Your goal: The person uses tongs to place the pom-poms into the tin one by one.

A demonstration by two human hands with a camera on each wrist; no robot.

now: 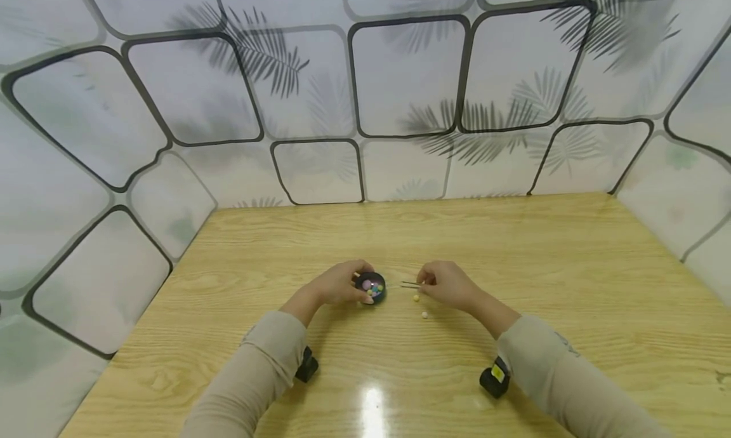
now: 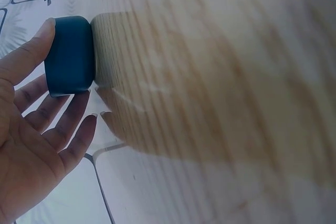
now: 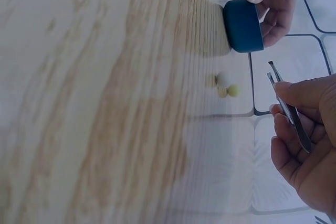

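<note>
Hands are meeting near the middle of the table [image 1: 514, 247], both forearms in beige sleeves coming in from the near edge. The left hand [image 1: 341, 284] is curling round a small dark bowl [image 1: 371, 286] — thumb on one side, fingers cupping the other, as the left wrist view shows — and the bowl is sitting on the wood, holding several small coloured balls. The right hand [image 1: 448, 284] is lying just right of the bowl, pinching a pair of tweezers [image 1: 410, 284] between thumb and fingers; the tips are pointing left toward the bowl and standing slightly parted, gripping nothing, in the right wrist view.

Two pale balls are lying loose on the table between the hands: a yellow ball [image 1: 416, 298] just below the tweezers' tips, and a cream ball [image 1: 425, 315] a little nearer to the person. Both are sitting apart from the bowl and from each other.

Open wood is stretching out on every side — far toward the patterned wall [image 1: 320, 108], and widely to left and right, where the same patterned panels are closing in the table's edges. A dark wrist camera is showing under each forearm, close over the near part of the table.
</note>
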